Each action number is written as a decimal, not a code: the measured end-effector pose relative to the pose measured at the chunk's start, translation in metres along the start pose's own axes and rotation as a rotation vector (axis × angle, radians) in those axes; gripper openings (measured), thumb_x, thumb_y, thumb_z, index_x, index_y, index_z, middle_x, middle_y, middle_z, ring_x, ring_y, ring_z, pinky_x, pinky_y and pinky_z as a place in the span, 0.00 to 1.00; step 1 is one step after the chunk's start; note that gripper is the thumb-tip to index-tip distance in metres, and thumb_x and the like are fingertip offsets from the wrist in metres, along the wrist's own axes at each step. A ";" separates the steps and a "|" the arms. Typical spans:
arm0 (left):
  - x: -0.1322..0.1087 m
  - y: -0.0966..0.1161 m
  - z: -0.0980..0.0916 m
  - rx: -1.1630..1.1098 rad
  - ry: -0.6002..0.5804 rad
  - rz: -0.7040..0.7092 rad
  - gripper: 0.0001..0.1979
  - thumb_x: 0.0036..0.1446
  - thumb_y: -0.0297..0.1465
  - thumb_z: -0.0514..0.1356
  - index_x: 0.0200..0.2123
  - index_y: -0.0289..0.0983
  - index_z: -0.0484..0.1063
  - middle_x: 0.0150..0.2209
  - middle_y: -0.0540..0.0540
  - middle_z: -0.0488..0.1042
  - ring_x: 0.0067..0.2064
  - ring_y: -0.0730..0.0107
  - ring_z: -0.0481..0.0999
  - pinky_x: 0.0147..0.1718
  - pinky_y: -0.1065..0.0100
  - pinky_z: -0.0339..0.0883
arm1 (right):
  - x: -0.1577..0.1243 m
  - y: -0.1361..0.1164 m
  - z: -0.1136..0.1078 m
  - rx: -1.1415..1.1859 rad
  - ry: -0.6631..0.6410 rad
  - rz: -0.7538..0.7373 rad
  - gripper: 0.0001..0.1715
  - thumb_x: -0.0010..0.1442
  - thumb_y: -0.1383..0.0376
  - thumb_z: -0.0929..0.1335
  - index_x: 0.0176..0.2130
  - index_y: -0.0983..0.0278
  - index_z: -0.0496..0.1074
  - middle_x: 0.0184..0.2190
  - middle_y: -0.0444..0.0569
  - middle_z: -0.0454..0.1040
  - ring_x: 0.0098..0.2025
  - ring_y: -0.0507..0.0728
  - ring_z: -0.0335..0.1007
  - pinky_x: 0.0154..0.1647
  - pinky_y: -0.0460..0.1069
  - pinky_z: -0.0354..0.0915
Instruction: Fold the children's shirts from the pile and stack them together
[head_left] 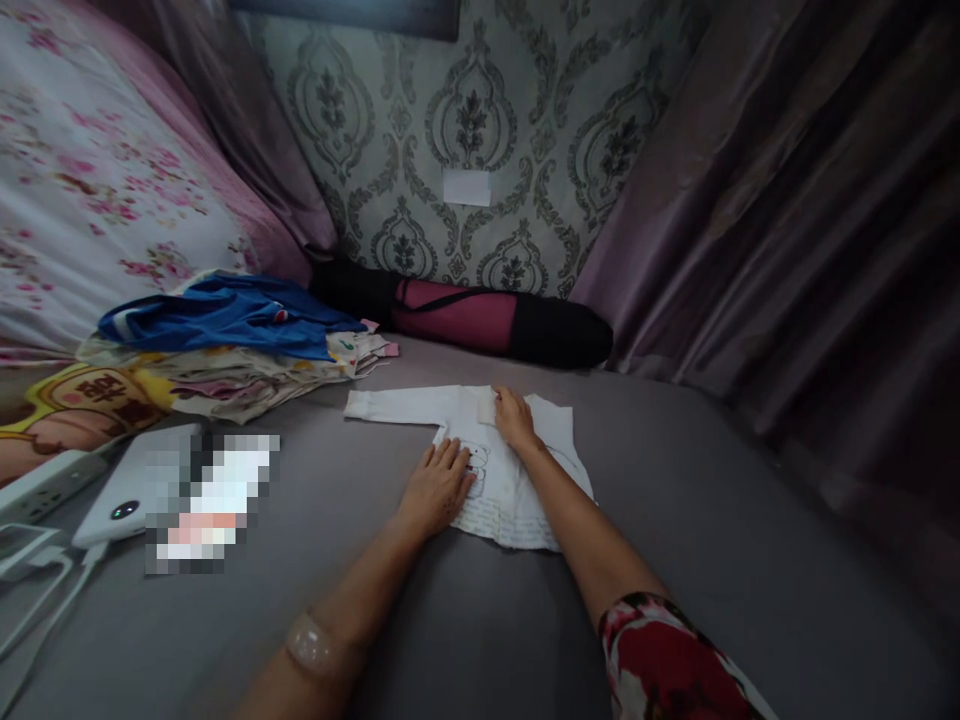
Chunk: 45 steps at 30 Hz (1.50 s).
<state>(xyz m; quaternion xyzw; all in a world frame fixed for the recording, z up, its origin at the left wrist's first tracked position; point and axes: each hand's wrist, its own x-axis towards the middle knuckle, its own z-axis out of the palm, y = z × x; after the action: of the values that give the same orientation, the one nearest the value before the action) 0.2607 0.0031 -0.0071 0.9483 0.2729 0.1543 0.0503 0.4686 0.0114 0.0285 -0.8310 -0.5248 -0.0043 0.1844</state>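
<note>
A small white long-sleeved garment [517, 490] lies spread on the grey bed surface [675, 560], one sleeve stretched out to the left. My left hand [439, 485] rests flat on its front, fingers stretched out over a faint printed picture. My right hand [514, 415] lies at the neck of the garment, fingers curled on the collar by a small label.
A pile of folded clothes [225, 350] with a blue piece on top lies at the left. A pink and black rolled bag [480, 315] sits against the patterned wall. A white power bank [124, 490], a power strip [45, 480] and cables lie at the near left. Purple curtains hang at the right.
</note>
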 end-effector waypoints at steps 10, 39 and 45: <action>-0.001 -0.001 0.001 0.013 -0.013 -0.002 0.22 0.68 0.38 0.46 0.60 0.36 0.63 0.64 0.36 0.62 0.66 0.55 0.59 0.64 0.51 0.52 | -0.020 -0.013 0.023 -0.076 -0.141 -0.042 0.35 0.70 0.54 0.52 0.68 0.70 0.50 0.71 0.56 0.46 0.71 0.62 0.38 0.68 0.60 0.33; -0.004 0.001 -0.015 0.050 -0.099 -0.002 0.23 0.68 0.37 0.45 0.60 0.35 0.63 0.65 0.37 0.62 0.66 0.56 0.59 0.64 0.52 0.52 | -0.017 0.045 -0.022 0.002 -0.234 0.194 0.37 0.70 0.54 0.47 0.68 0.74 0.50 0.70 0.59 0.46 0.71 0.60 0.37 0.69 0.57 0.36; -0.004 0.001 -0.018 0.054 -0.100 -0.006 0.23 0.68 0.37 0.46 0.60 0.34 0.64 0.64 0.38 0.62 0.66 0.55 0.59 0.63 0.51 0.54 | -0.021 0.070 -0.013 -0.071 -0.196 0.108 0.37 0.70 0.55 0.49 0.69 0.74 0.47 0.71 0.57 0.43 0.72 0.59 0.34 0.70 0.55 0.33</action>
<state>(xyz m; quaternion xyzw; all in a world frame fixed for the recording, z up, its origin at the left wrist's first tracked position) 0.2527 0.0005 0.0087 0.9550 0.2767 0.0994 0.0389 0.5230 -0.0376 0.0151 -0.8605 -0.4943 0.0684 0.1025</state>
